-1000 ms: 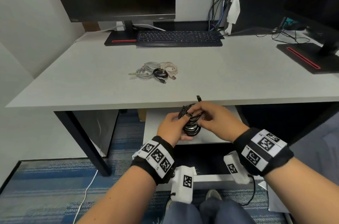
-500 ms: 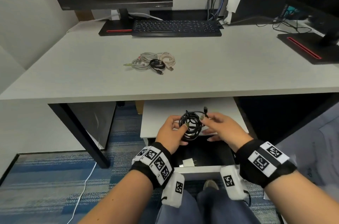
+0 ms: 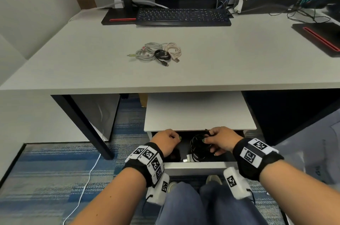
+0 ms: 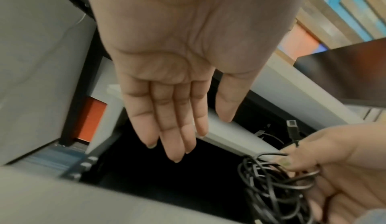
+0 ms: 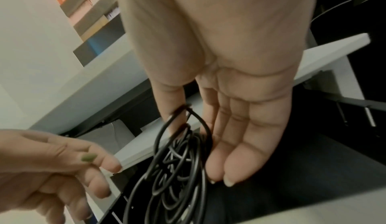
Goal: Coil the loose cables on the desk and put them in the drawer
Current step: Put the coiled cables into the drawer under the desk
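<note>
Holding: right hand (image 3: 221, 140) pinches black coil (image 3: 199, 148) over open drawer (image 3: 195, 166)
Left hand (image 3: 166, 141): fingers straight, holding nothing, beside coil
Desk (image 3: 220, 59): more coiled cables (image 3: 158, 52)

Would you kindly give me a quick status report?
Left hand free. Right hand pinching black cable coil over open drawer. More cables wait on desk.

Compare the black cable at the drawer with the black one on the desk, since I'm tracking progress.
The held black cable hangs in the right hand over the open drawer; the desk black cable lies untouched among pale cables. The held coil looks larger and looser. Both are coiled.
</note>
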The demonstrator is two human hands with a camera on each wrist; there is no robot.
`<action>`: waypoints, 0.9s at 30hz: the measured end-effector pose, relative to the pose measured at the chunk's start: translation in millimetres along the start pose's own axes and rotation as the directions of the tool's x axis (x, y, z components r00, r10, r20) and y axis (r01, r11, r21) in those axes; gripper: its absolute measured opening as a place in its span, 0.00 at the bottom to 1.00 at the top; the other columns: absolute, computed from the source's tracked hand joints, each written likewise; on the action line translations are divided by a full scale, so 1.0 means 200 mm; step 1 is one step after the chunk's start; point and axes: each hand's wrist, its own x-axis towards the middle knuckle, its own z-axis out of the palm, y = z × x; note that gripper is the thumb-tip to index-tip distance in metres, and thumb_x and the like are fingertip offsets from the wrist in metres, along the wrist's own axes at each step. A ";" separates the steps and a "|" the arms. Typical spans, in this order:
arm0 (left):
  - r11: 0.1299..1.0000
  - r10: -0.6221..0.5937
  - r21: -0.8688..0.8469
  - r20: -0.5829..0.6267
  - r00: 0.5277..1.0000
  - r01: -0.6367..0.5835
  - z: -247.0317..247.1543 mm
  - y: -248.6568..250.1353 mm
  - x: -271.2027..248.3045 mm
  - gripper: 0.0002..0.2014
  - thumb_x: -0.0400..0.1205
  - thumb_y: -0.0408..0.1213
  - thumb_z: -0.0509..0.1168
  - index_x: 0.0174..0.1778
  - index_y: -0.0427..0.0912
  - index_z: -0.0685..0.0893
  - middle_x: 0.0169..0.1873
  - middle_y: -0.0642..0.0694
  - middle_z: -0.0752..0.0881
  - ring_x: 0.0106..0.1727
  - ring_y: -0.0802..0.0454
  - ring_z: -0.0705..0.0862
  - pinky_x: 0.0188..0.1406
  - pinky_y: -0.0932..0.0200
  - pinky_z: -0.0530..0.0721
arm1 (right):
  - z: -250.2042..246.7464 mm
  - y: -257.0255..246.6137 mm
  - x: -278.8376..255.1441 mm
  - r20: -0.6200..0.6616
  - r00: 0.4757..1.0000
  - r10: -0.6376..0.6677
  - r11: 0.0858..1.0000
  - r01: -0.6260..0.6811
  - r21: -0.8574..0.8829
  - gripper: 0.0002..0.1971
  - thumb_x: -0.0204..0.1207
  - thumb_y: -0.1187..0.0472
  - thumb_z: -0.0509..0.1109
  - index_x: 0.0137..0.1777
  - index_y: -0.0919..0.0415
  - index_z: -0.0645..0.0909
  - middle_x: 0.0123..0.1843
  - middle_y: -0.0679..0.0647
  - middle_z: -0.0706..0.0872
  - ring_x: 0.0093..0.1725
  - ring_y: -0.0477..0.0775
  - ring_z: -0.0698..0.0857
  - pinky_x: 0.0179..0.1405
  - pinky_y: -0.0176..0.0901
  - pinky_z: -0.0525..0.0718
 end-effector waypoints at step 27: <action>0.996 -0.022 0.085 0.302 0.953 -0.004 0.12 -0.25 -0.02 0.19 0.67 0.48 0.79 0.52 0.54 0.84 0.41 0.54 0.82 0.41 0.60 0.80 0.52 0.65 0.81 | -0.03 0.20 0.26 -0.108 0.936 0.335 0.877 -0.352 -0.328 0.13 0.78 0.63 0.69 0.57 0.71 0.82 0.63 0.66 0.84 0.58 0.62 0.85 0.55 0.50 0.85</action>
